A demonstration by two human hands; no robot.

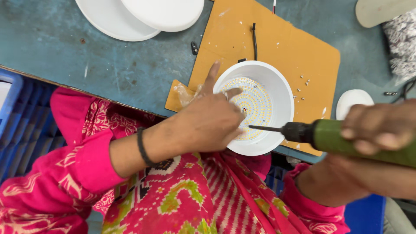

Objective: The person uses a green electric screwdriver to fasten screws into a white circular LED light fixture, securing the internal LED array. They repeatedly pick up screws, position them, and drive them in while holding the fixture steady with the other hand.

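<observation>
The left hand [210,119] lay across the near-left rim of the round white plastic lamp housing [281,93], palm down and not closed on anything; its forefinger pointed up along the rim while the other fingers curled over the edge onto the circular board of small yellow light-emitting dots [255,102] seated inside the housing; a dark band [142,147] circled that wrist.

The right hand [381,128] was wrapped tight around the green cylindrical body of a powered screwdriver [342,138], which was held nearly level; its black chuck and thin dark bit [265,128] reached leftward from the grip, over the near-right rim of the housing, with the tip standing just beside the left hand's fingertips at the lower part of the dotted board; whether the tip touched the board could not be told.

The housing rested on a flat orange-brown cardboard sheet [299,47], near the front edge of a worn blue-green worktable [108,65]; it lay between the two hands, touching the left and well apart from the right hand's grip.

Small white chips were scattered over the cardboard; a short black wire [254,41] lay on it behind the housing; two stacked white round covers [138,17] sat at the far left of the table; a small white disc [352,102] lay right of the cardboard.
</observation>
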